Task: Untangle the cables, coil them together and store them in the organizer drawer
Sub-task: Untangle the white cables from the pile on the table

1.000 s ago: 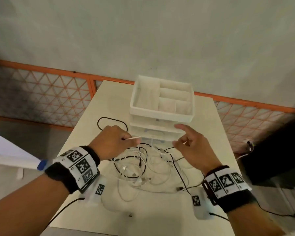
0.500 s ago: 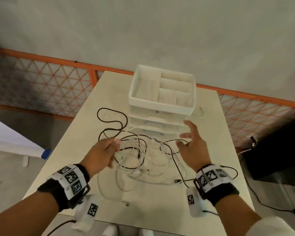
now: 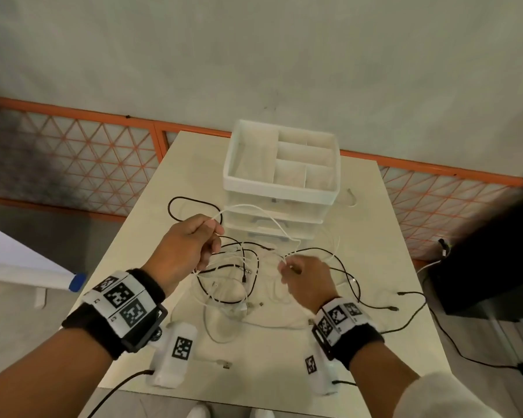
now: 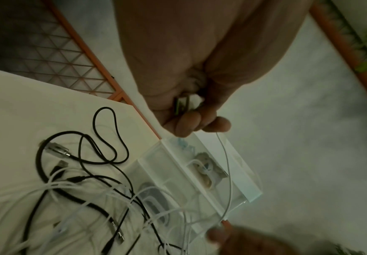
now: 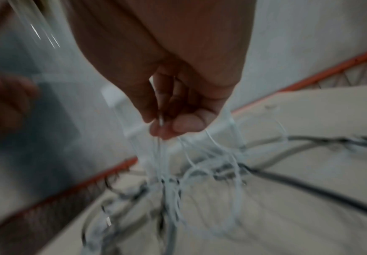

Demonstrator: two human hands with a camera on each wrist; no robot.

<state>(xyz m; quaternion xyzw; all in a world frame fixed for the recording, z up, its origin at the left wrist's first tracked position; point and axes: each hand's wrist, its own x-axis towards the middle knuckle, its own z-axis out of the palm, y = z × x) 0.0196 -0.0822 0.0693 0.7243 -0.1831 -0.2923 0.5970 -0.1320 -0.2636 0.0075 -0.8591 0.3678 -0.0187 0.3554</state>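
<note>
A tangle of white and black cables (image 3: 239, 276) lies on the cream table (image 3: 151, 224) in front of a white organizer (image 3: 280, 167) with translucent drawers (image 3: 272, 221). My left hand (image 3: 194, 239) is raised over the tangle's left side and pinches one end of a thin white cable (image 3: 263, 214), whose plug (image 4: 187, 103) sits in the curled fingers. That cable arcs across the drawer fronts to my right hand (image 3: 302, 276), which pinches several white strands (image 5: 163, 155) lifted from the pile. The right wrist view is blurred.
A black cable loop (image 3: 191, 206) lies left of the organizer, and black cables (image 3: 375, 300) trail to the table's right edge. A loose USB plug (image 3: 224, 364) lies near the front edge. An orange lattice railing (image 3: 73, 158) runs behind the table; a dark box (image 3: 489, 260) stands at right.
Both hands went from reaching over the tangle to gripping it. The left hand has lifted a white cable end; the right hand has come down and pinched white strands, drawing them up.
</note>
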